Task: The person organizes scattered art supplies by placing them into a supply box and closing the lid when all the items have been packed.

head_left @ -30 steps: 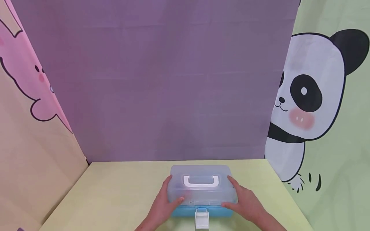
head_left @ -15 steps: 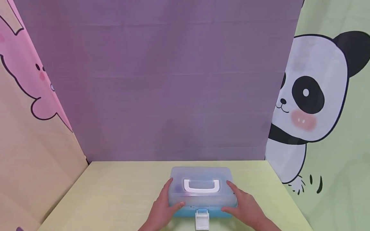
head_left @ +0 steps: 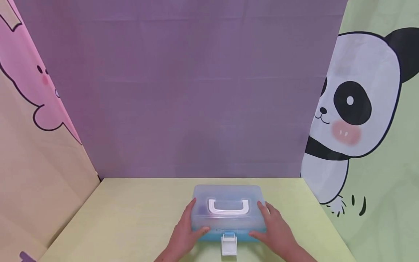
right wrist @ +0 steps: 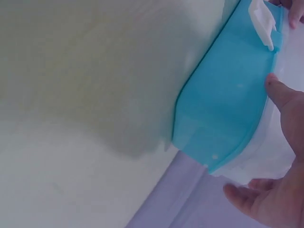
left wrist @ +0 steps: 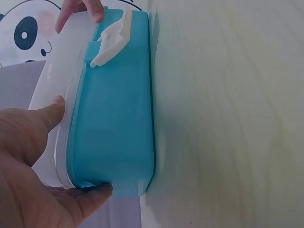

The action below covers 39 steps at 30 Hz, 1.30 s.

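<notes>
A plastic storage box [head_left: 203, 238] stands on the table, with a pale blue base, a frosted clear lid [head_left: 229, 191] and a white carry handle [head_left: 228, 211]. The lid lies down on the base. On the front, a white latch [head_left: 229, 244] hangs unfastened, tilted outward. My left hand [head_left: 183, 233] grips the left end, thumb on the lid's front and fingertips against the base's end wall. At the right end my right hand [head_left: 278, 233] holds the lid's corner between thumb and index finger; its other fingers stand off the side in the right wrist view.
The pale yellow table [head_left: 137, 211] extends around the box. Behind it rises a purple backdrop [head_left: 196, 91]. A panda-print panel [head_left: 363, 138] flanks the right, a pink cartoon panel [head_left: 42, 112] the left. A small purple object [head_left: 27, 257] shows at the lower left.
The lid has come down onto the base. The fingers of my right hand have spread apart at the box's side. My left hand keeps its place, and the latch still hangs.
</notes>
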Each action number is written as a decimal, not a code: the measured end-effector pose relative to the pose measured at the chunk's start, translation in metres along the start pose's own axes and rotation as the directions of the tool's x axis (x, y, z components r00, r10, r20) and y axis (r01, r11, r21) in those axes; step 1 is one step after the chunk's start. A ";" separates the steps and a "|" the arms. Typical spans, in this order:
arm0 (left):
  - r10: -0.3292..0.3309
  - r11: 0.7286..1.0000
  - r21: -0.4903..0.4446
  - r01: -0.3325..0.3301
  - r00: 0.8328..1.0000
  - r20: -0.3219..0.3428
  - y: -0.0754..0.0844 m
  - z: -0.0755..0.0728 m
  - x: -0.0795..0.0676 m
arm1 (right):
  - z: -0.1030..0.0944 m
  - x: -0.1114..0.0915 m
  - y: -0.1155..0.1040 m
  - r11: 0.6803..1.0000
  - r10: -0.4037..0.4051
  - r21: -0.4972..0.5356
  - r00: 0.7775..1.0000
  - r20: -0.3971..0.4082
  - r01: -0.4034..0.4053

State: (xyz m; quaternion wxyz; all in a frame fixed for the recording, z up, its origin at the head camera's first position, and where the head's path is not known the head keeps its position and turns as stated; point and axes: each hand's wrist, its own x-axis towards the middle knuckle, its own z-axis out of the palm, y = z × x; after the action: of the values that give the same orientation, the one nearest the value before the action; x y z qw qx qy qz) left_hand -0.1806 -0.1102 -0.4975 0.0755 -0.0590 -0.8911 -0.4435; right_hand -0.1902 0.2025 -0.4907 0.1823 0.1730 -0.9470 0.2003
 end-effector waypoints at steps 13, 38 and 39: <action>0.005 0.999 0.052 -0.005 1.000 -0.010 -0.004 -0.002 -0.004 | 0.000 0.007 -0.016 0.852 -0.366 -0.390 0.930 0.037 0.350; 0.033 0.999 0.026 -0.033 0.999 0.001 -0.003 0.002 0.001 | 0.035 0.009 -0.031 0.757 -0.597 -0.357 0.802 -0.036 0.547; 0.036 0.999 0.027 -0.036 0.999 0.001 -0.003 0.002 0.001 | 0.036 0.010 -0.031 0.761 -0.599 -0.352 0.799 -0.055 0.546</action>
State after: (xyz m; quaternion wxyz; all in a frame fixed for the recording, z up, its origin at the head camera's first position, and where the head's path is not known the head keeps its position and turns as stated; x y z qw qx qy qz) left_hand -0.1821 -0.1100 -0.5007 0.0842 -0.0740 -0.8958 -0.4301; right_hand -0.1962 0.1577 -0.5079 0.3376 0.4058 -0.8493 -0.0069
